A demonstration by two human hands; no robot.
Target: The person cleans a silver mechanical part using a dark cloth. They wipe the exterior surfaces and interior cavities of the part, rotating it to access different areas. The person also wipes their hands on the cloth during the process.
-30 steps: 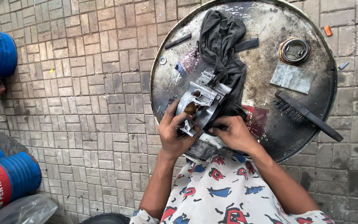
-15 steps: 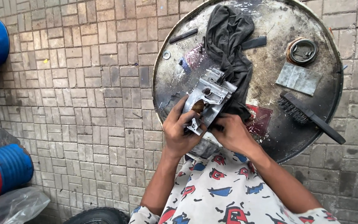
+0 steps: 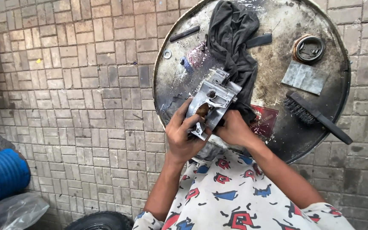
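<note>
Gripping: both hands clamp one grey cast-metal housing [image 3: 213, 105] just below the centre of the frame, over the near edge of a round drum top [image 3: 277, 76].
Left hand [image 3: 183, 136]: wrapped round the lower-left end of the housing, fingers curled onto its face beside a brownish bore; closed on the part.
Right hand [image 3: 234, 127]: closed on the lower-right edge of the housing, fingertips tucked under it, so how far they reach beneath cannot be told.
Long axis: housing runs from lower left to upper right, its free end pointing toward the dark rag [image 3: 235, 47] near the top centre.
Which way from the grip: most of the housing lies above and between the two hands; both grips sit at its lower end, the left one slightly nearer the bore.
Nearby, right of frame: a black brush [image 3: 318, 116], a grey flat plate [image 3: 305, 76] and a metal ring [image 3: 309, 49], all apart from the hands.
</note>
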